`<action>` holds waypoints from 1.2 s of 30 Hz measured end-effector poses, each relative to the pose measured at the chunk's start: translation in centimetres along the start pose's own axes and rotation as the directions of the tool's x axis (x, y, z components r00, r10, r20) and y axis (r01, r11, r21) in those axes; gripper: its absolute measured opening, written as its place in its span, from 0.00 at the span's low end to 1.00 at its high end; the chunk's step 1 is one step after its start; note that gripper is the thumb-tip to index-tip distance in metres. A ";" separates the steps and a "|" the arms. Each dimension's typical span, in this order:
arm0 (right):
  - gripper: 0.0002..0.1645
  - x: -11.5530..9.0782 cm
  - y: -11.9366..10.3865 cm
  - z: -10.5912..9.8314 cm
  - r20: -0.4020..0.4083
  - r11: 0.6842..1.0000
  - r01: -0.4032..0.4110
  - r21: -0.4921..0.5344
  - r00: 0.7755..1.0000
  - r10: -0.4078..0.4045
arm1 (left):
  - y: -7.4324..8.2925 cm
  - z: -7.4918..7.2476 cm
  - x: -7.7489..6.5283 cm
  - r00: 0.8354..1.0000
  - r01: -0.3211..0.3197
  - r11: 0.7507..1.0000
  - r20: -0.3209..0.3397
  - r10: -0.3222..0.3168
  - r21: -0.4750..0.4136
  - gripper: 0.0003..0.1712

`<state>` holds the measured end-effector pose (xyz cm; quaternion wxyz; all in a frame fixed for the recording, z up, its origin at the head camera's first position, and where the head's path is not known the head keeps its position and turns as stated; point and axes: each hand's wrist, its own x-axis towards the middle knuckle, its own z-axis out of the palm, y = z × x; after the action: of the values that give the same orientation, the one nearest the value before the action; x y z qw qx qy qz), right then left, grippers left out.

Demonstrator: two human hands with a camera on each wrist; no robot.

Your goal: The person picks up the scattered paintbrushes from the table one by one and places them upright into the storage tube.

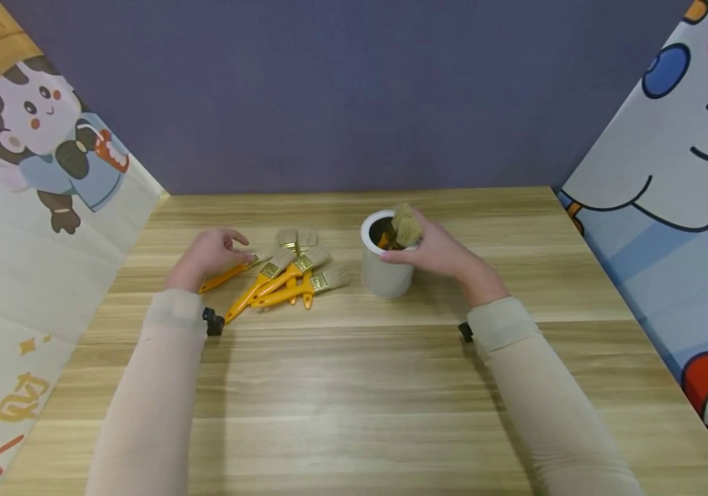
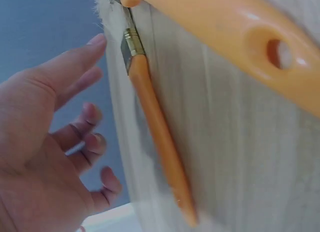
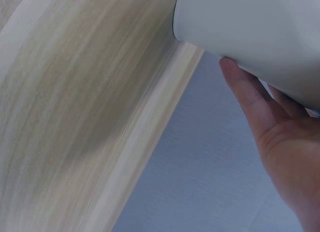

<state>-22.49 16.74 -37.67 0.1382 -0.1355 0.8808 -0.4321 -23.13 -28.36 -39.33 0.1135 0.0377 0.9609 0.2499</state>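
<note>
My left hand (image 1: pixel 214 249) hovers beside the leftmost paintbrush (image 1: pixel 224 277), its fingers loosely bent with nothing between them. In the left wrist view a gap shows between the fingertips and that brush's metal collar. My right hand (image 1: pixel 437 251) grips the white can (image 1: pixel 386 275) near its rim, thumb on the near side and fingers round the far side. The can stands upright, and paintbrushes with pale bristles (image 1: pixel 406 226) stick up out of it. In the right wrist view the fingers lie along the can's smooth wall (image 3: pixel 250 31).
Several orange-handled paintbrushes (image 1: pixel 279 295) lie in an overlapping pile between the left hand and the can. They rest on a wood-grain table (image 1: pixel 341 386). A dark blue panel (image 1: pixel 354 96) stands behind the table, and printed cartoon panels flank both sides.
</note>
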 end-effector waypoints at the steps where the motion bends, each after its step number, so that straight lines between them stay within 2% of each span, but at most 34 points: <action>1: 0.74 0.0 0.0 0.0 -0.001 1.000 0.002 0.001 1.000 -0.002 | -0.2 0.2 0.0 1.000 0.009 1.000 0.013 -0.009 -0.001 0.29; 9: 0.76 -0.3 -0.1 -0.1 0.008 1.000 -0.008 0.020 1.000 0.008 | -1.6 1.3 0.8 0.997 0.006 1.000 0.072 -0.005 -0.012 0.31; 13: 0.73 -0.3 0.0 -0.1 0.006 1.000 -0.005 0.029 1.000 0.005 | -1.5 1.5 1.0 0.995 -0.002 0.999 0.101 0.007 -0.054 0.31; 20: 0.72 -0.4 -0.1 -0.1 -0.001 1.000 -0.002 0.017 1.000 0.002 | -1.3 1.9 0.9 0.994 0.011 0.994 0.113 0.002 -0.113 0.28; 36: 0.75 -0.1 0.0 0.0 0.004 1.000 -0.014 -0.007 1.000 0.014 | -1.3 2.1 1.0 0.991 0.027 0.994 0.135 -0.012 -0.108 0.26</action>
<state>-22.43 16.76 -37.60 0.1427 -0.1307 0.8829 -0.4279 -23.63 -28.32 -41.97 0.1823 0.0389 0.9362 0.2980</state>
